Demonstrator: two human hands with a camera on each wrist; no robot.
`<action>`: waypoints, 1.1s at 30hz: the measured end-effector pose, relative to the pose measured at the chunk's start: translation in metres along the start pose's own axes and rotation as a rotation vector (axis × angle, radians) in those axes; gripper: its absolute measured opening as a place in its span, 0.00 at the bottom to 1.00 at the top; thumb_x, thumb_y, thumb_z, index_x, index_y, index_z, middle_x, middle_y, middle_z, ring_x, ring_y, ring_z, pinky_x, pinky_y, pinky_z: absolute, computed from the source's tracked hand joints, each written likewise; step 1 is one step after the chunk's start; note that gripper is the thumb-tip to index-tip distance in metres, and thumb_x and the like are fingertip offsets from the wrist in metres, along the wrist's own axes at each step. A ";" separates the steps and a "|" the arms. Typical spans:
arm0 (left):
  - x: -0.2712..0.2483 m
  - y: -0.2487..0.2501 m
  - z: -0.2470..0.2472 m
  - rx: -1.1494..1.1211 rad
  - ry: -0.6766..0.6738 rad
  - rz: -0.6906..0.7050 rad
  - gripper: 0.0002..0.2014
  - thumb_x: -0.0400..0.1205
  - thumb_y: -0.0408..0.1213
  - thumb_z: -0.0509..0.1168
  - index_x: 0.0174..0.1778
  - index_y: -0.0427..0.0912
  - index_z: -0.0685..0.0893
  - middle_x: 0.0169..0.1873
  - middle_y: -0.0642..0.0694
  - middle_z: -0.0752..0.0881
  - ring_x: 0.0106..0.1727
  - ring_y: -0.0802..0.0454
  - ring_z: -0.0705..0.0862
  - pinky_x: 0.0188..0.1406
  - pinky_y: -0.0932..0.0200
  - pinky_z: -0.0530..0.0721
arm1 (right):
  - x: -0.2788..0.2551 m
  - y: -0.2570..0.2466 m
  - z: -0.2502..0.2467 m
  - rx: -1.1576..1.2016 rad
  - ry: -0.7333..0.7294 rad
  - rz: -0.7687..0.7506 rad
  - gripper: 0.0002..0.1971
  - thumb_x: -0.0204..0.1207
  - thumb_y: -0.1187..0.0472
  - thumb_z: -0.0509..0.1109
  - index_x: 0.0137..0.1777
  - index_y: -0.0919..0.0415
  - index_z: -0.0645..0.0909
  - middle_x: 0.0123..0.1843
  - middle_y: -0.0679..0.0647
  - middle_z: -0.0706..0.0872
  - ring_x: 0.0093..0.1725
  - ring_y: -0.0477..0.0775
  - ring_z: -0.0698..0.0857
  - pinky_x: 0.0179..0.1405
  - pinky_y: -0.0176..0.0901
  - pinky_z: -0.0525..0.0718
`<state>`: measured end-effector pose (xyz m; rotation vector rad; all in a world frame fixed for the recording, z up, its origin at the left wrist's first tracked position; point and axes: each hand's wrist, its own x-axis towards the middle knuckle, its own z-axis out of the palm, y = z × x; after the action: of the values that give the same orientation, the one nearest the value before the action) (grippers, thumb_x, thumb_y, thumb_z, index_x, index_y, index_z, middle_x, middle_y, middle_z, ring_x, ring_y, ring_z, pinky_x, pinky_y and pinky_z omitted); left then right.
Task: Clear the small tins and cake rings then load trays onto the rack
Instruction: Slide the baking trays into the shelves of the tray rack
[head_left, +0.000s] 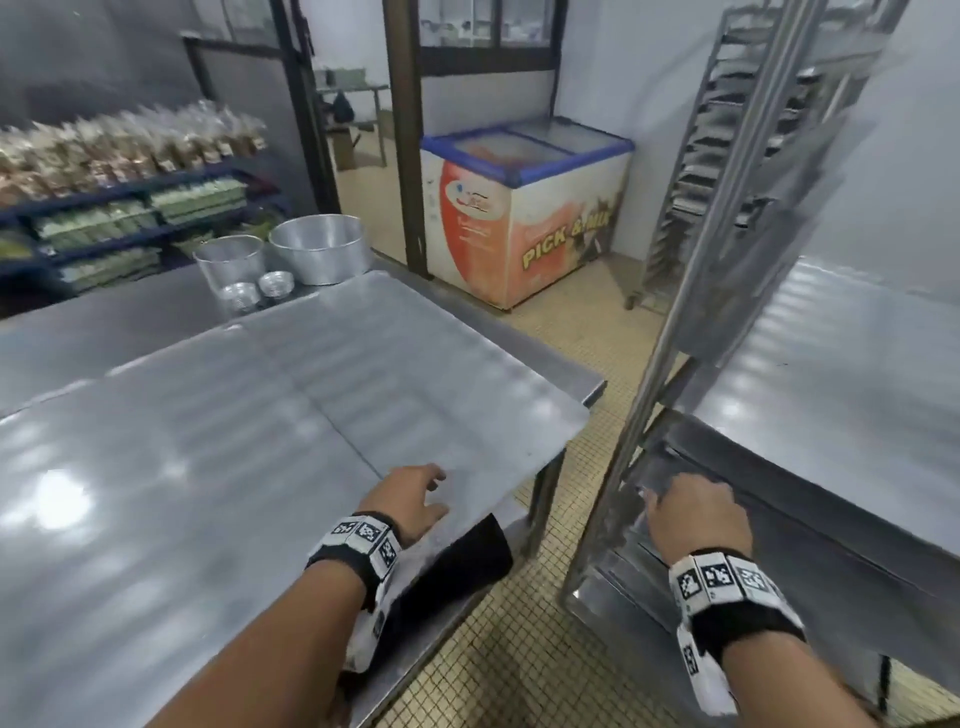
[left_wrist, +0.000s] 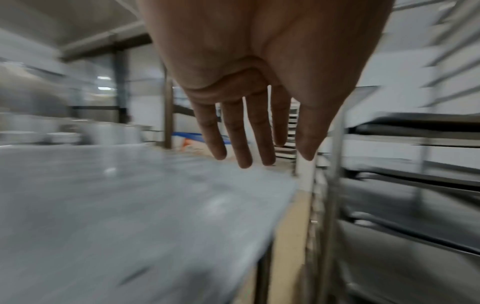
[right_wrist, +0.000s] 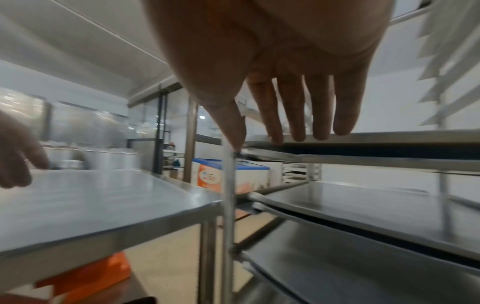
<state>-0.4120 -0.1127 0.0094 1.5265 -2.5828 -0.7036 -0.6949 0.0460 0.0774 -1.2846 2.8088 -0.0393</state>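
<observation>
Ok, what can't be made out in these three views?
- Head view: whether the right hand touches a tray in the rack; motion blur smears both.
- Left wrist view: the small tins on the table; blurred beyond telling.
- Head view: what the dark thing under the left hand is; the forearm covers part.

Bright, even indoor light; soft white glare patches on the desk (head_left: 156, 467). Both wrist views smear with motion blur; edges bend.

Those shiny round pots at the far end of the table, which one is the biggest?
The wide metal bowl, rightmost of the group. The bucket-shaped tin beside it is narrower, and the two small tins in front are tiny.
</observation>
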 end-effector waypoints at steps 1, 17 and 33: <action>-0.012 -0.026 -0.002 -0.015 0.025 -0.075 0.24 0.81 0.47 0.69 0.74 0.49 0.78 0.66 0.49 0.85 0.68 0.49 0.82 0.69 0.54 0.78 | -0.001 -0.026 0.006 0.038 -0.047 -0.065 0.18 0.82 0.45 0.61 0.55 0.57 0.86 0.55 0.55 0.89 0.58 0.59 0.85 0.56 0.51 0.85; -0.226 -0.231 0.018 -0.293 0.217 -1.358 0.47 0.66 0.67 0.70 0.78 0.51 0.63 0.76 0.39 0.64 0.76 0.34 0.64 0.71 0.33 0.72 | -0.036 -0.299 0.094 0.177 -0.482 -0.479 0.23 0.73 0.50 0.71 0.64 0.63 0.83 0.66 0.63 0.83 0.65 0.64 0.83 0.62 0.48 0.82; -0.223 -0.205 0.017 -0.412 0.282 -1.631 0.55 0.55 0.65 0.81 0.74 0.41 0.69 0.69 0.37 0.65 0.72 0.35 0.66 0.69 0.37 0.75 | 0.002 -0.272 0.106 0.328 -0.707 -0.251 0.46 0.66 0.46 0.83 0.77 0.71 0.69 0.76 0.64 0.76 0.74 0.62 0.77 0.65 0.43 0.77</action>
<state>-0.1360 -0.0014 -0.0512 2.8993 -0.4544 -0.7999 -0.4845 -0.1335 -0.0162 -1.2453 1.9523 -0.0425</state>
